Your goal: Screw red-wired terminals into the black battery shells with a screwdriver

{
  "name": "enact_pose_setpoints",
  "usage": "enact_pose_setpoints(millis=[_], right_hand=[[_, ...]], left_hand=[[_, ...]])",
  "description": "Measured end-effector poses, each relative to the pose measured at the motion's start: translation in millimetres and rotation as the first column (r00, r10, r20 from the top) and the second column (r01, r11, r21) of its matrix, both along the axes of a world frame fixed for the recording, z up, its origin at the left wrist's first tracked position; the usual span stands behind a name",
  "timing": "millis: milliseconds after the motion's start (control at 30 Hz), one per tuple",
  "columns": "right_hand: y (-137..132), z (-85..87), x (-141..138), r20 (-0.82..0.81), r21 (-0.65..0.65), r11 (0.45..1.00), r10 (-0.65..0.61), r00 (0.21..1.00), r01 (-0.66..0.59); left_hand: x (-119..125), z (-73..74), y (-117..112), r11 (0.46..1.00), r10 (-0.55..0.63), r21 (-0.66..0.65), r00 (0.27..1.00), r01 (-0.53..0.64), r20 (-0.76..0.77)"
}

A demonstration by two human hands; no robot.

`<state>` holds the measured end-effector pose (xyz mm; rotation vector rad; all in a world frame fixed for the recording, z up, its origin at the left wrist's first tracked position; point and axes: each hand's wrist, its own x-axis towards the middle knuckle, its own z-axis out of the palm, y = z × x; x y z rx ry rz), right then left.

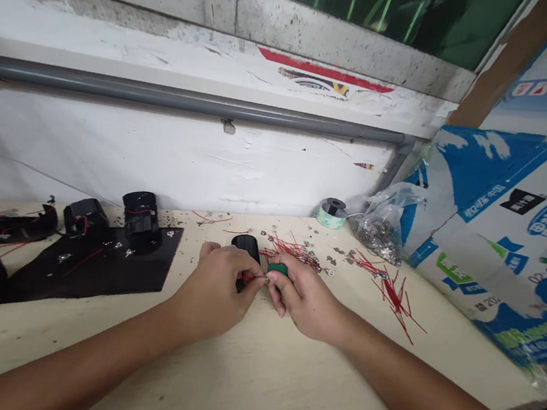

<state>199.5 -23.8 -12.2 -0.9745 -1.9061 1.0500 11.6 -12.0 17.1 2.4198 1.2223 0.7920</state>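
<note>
My left hand (215, 288) and my right hand (304, 296) meet above the pale wooden tabletop (252, 370). The left fingertips pinch a thin red wire with a small metal terminal (262, 281). My right fingers hold a short green cylindrical object (278, 269), perhaps a tool handle, almost touching that terminal. Just behind the left hand stands a black plastic housing (246, 245), its lower part hidden by the fingers. A tangle of red wires and metal terminals (292, 251) lies just beyond the hands.
Another loose bunch of red wires (395, 295) lies to the right. On the left, a black sheet (94, 269) carries black housings (140, 214). A tape spool (331, 214) and a plastic bag of metal parts (380, 229) stand by the wall; a printed cardboard box (502, 228) stands right.
</note>
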Motion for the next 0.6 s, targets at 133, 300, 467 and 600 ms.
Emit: enact_pose_setpoints(millis=[133, 300, 467, 600], right_hand=[[3.9, -4.5, -0.7, -0.069, 0.003, 1.000, -0.026, 0.997, 0.026], [8.5, -6.2, -2.7, -0.289, -0.009, 0.996, -0.084, 0.954, 0.085], [3.8, -3.9, -5.7, -0.285, -0.016, 1.000, -0.017, 0.958, 0.013], [3.7, -5.8, -5.3, -0.300, 0.009, 0.999, -0.030, 0.953, 0.035]], left_hand=[[0.7, 0.6, 2.6, 0.998, 0.041, -0.042, 0.996, -0.037, 0.084], [2.6, -3.0, 5.1, 0.985, 0.103, -0.169, 0.915, -0.038, 0.391], [5.2, -6.7, 3.3, 0.965, 0.096, -0.261, 0.883, 0.031, 0.459], [-2.2, -8.7, 14.2, 0.984, 0.088, -0.178, 0.898, -0.011, 0.430]])
